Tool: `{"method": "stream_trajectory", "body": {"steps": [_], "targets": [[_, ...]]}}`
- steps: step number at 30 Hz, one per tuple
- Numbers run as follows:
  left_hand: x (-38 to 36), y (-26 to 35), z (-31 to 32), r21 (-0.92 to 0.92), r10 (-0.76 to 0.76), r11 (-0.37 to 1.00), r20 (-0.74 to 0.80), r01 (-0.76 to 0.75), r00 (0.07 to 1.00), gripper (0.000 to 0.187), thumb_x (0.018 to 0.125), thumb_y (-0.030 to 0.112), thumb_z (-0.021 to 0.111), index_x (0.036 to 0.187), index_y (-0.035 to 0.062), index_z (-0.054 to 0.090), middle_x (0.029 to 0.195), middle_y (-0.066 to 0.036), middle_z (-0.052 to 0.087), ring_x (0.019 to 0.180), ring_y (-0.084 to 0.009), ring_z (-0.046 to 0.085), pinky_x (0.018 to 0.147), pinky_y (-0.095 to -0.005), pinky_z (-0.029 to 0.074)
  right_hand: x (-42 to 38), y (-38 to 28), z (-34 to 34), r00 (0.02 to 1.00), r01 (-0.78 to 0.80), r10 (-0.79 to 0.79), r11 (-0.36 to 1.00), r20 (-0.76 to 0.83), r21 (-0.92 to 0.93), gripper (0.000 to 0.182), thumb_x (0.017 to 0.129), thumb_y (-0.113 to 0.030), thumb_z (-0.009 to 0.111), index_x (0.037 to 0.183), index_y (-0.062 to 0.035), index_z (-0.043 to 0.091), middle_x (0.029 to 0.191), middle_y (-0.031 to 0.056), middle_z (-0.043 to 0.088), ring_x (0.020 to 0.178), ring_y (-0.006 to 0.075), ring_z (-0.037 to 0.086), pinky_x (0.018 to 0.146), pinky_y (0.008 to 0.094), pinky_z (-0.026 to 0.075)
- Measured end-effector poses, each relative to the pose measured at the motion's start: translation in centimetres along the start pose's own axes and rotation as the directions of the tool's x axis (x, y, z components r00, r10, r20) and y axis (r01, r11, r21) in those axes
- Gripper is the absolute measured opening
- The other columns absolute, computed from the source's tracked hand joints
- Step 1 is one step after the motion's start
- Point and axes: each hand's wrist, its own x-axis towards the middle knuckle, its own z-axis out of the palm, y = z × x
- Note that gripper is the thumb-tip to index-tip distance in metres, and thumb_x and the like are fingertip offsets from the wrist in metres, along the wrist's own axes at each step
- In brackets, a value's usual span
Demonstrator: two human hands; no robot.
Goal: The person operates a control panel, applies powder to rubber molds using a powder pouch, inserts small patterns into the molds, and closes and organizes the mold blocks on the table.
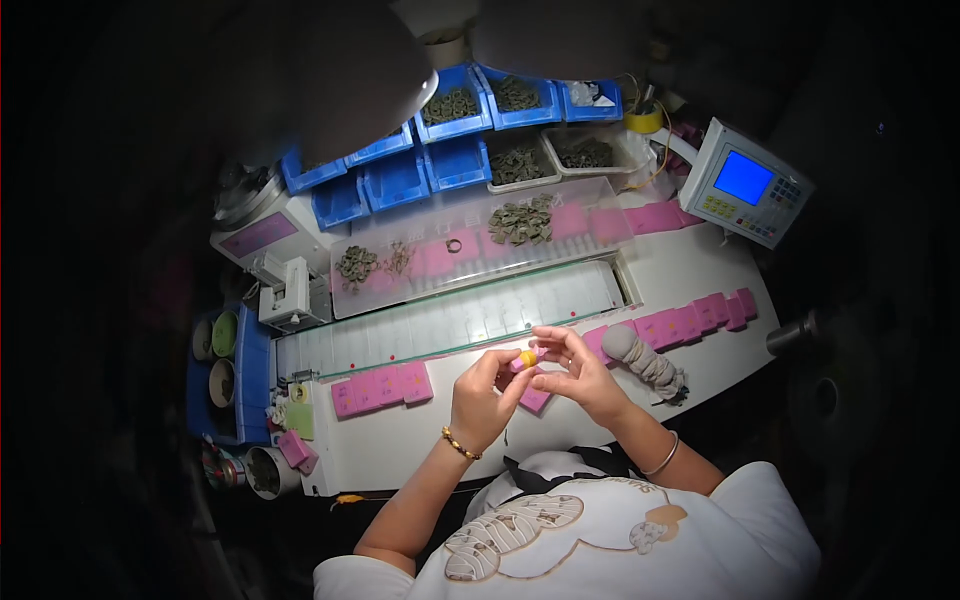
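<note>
Above the front of the white worktop, my two hands come together around a small pink piece with a yellow band (pixel 528 358). My left hand (pixel 482 402) pinches its left side between thumb and fingers. Curled round the other side is my right hand (pixel 583 380), its thumb below and fingers above; the exact contact is partly hidden. Just under the hands lies a pink block (pixel 535 400). A grey cloth-wrapped bundle (pixel 645 362) rests right of my right hand. A row of pink blocks (pixel 382 390) lies left of my left hand.
Behind the hands runs a glass-covered strip (pixel 450 325), then a clear tray (pixel 430 285) holding small greenish parts. Blue bins (pixel 395 180) stand at the back. A control panel with blue screen (pixel 745 180) is at right. More pink blocks (pixel 690 322) line the right side.
</note>
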Motion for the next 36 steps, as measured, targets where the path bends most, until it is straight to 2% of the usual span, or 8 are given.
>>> {"method": "stream_trajectory", "body": {"steps": [6, 14, 17, 19, 22, 28, 33, 36], "targets": [[-0.6, -1.5, 2.3, 0.301, 0.215, 0.923, 0.115, -0.240, 0.970, 0.029, 0.072, 0.006, 0.076, 0.097, 0.0016, 0.062, 0.077, -0.011, 0.065, 0.068, -0.0239, 0.066, 0.059, -0.0347, 0.052, -1.3, 1.9, -2.1, 0.999, -0.030, -0.011, 0.698, -0.053, -0.716, 0.053, 0.086, -0.021, 0.075, 0.132, -0.0037, 0.056, 0.113, 0.0112, 0.061, 0.102, 0.0171, 0.062, 0.078, 0.0287, 0.056], [-0.3, -1.1, 5.0, 0.200, 0.150, 0.961, 0.205, -0.192, 0.967, 0.032, 0.078, 0.009, 0.074, 0.106, 0.0045, 0.060, 0.081, -0.010, 0.063, 0.073, -0.0250, 0.064, 0.063, -0.0352, 0.053, -2.1, 2.1, -5.6, 0.997, -0.068, 0.073, 0.737, -0.021, -0.672, 0.046, 0.087, -0.020, 0.072, 0.130, -0.0062, 0.060, 0.113, 0.0110, 0.057, 0.095, 0.0158, 0.059, 0.077, 0.0288, 0.051], [-0.2, -1.4, 5.4, 0.131, 0.037, 0.990, 0.180, -0.062, 0.983, 0.040, 0.080, 0.010, 0.075, 0.116, 0.0050, 0.058, 0.085, -0.009, 0.063, 0.072, -0.0204, 0.064, 0.062, -0.0316, 0.052, -1.6, 0.2, -6.9, 0.970, 0.060, -0.227, 0.587, -0.093, -0.807, 0.048, 0.085, -0.022, 0.072, 0.129, -0.0092, 0.061, 0.113, 0.0142, 0.054, 0.104, 0.0289, 0.055, 0.093, 0.0385, 0.044], [-0.4, -2.5, 5.4, 0.081, -0.038, 0.996, 0.135, 0.028, 0.990, 0.048, 0.080, 0.010, 0.076, 0.123, 0.0044, 0.057, 0.090, -0.009, 0.063, 0.071, -0.0160, 0.061, 0.061, -0.0281, 0.052, -1.3, -0.7, -8.5, 0.806, 0.068, -0.589, 0.190, -0.059, -0.979, 0.047, 0.082, -0.019, 0.072, 0.128, -0.0142, 0.062, 0.115, 0.0130, 0.052, 0.109, 0.0299, 0.050, 0.095, 0.0408, 0.041], [-0.9, -4.3, 5.6, 0.084, -0.115, 0.991, 0.097, 0.107, 0.989, 0.046, 0.081, 0.011, 0.077, 0.122, 0.0060, 0.057, 0.092, -0.005, 0.065, 0.074, -0.0103, 0.061, 0.058, -0.0228, 0.049, -1.7, 5.8, -14.9, 0.918, 0.019, -0.393, -0.087, 0.052, -0.996, 0.047, 0.080, -0.018, 0.072, 0.126, -0.0201, 0.065, 0.113, 0.0112, 0.052, 0.107, 0.0308, 0.050, 0.094, 0.0418, 0.041], [-1.5, -5.6, 4.9, -0.003, -0.246, 0.969, 0.031, 0.246, 0.969, 0.041, 0.083, 0.009, 0.075, 0.120, 0.0033, 0.058, 0.089, -0.004, 0.065, 0.071, -0.0086, 0.060, 0.057, -0.0219, 0.049, -1.5, 5.2, -16.1, 0.942, 0.003, -0.334, 0.104, -0.032, -0.995, 0.043, 0.079, -0.012, 0.073, 0.121, -0.0152, 0.066, 0.118, 0.0141, 0.052, 0.110, 0.0330, 0.052, 0.096, 0.0427, 0.043], [-2.6, -6.6, 4.3, -0.138, -0.437, 0.889, 0.028, 0.437, 0.899, 0.039, 0.085, 0.010, 0.073, 0.120, 0.0018, 0.057, 0.088, -0.003, 0.064, 0.073, -0.0069, 0.059, 0.057, -0.0210, 0.050, -3.7, 5.5, -18.0, 0.904, 0.019, -0.382, 0.484, -0.192, -0.875, 0.038, 0.075, -0.009, 0.076, 0.109, -0.0077, 0.057, 0.119, 0.0170, 0.053, 0.111, 0.0374, 0.056, 0.091, 0.0447, 0.048], [-3.2, -7.5, 4.3, -0.163, -0.485, 0.857, 0.064, 0.489, 0.872, 0.038, 0.087, 0.010, 0.071, 0.121, 0.0015, 0.056, 0.088, -0.002, 0.063, 0.074, -0.0065, 0.059, 0.056, -0.0206, 0.051, -4.3, 5.2, -18.5, 0.921, -0.024, -0.341, 0.430, -0.187, -0.902, 0.042, 0.073, -0.008, 0.077, 0.107, -0.0064, 0.052, 0.119, 0.0178, 0.053, 0.110, 0.0374, 0.056, 0.093, 0.0445, 0.047]]}}
